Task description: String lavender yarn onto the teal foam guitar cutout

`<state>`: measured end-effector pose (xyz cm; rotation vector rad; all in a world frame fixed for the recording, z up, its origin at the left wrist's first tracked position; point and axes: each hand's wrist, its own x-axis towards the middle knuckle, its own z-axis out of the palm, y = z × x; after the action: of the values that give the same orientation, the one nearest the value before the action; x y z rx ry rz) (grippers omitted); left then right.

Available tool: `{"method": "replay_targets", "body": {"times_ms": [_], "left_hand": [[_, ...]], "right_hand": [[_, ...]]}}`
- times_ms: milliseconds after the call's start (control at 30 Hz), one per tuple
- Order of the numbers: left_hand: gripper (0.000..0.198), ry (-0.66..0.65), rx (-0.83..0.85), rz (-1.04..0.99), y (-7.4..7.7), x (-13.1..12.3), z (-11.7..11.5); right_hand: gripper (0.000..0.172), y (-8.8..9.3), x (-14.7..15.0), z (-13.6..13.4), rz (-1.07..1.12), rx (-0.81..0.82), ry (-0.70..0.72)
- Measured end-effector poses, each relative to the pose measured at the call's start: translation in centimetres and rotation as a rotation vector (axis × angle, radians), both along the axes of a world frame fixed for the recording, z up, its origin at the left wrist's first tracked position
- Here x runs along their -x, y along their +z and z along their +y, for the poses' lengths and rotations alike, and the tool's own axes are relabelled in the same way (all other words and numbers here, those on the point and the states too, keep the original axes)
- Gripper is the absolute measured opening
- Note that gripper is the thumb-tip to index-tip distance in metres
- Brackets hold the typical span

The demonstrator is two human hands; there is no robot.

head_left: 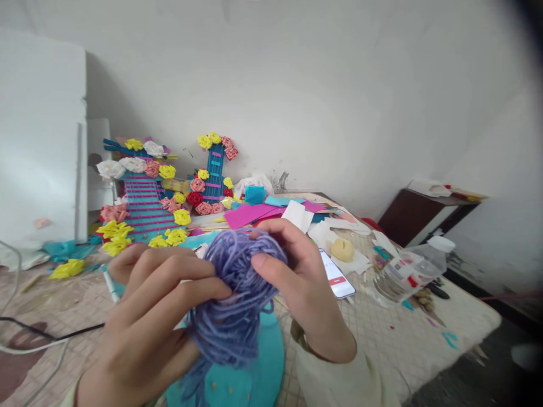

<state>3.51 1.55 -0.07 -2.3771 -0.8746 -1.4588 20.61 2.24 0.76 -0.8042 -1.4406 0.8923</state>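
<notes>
A bundle of blue-purple yarn (237,322) is held up between both hands, its loose strands hanging at the lower left. My left hand (156,311) grips the bundle from the left, fingertips pressed into the strands. From the right, my right hand (301,277) pinches the top of the bundle, thumb in front and fingers behind. Below the yarn lies a rounded turquoise sheet (263,367) on the table, partly covered by the yarn and my left hand.
Two flower-decorated turquoise panels (148,203) lean at the back left. Coloured paper sheets (254,213) lie behind my hands. To the right are a phone (337,277), a yellowish lump (342,249) on paper and a tilted clear plastic bottle (407,277). Cables (51,337) run at the left.
</notes>
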Motion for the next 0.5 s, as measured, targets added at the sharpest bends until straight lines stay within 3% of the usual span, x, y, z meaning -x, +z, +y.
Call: {"method": "replay_targets", "body": {"times_ms": [133,500], "left_hand": [[0.014,-0.096,0.064,-0.009,0.04,-0.61,-0.1],[0.014,-0.161,0.054,0.049,-0.16,0.35,0.09]], "right_hand": [[0.015,0.14,-0.27,0.18,0.035,-0.016,-0.044],[0.012,-0.08,-0.53,0.54,0.084,-0.054,-0.106]]}}
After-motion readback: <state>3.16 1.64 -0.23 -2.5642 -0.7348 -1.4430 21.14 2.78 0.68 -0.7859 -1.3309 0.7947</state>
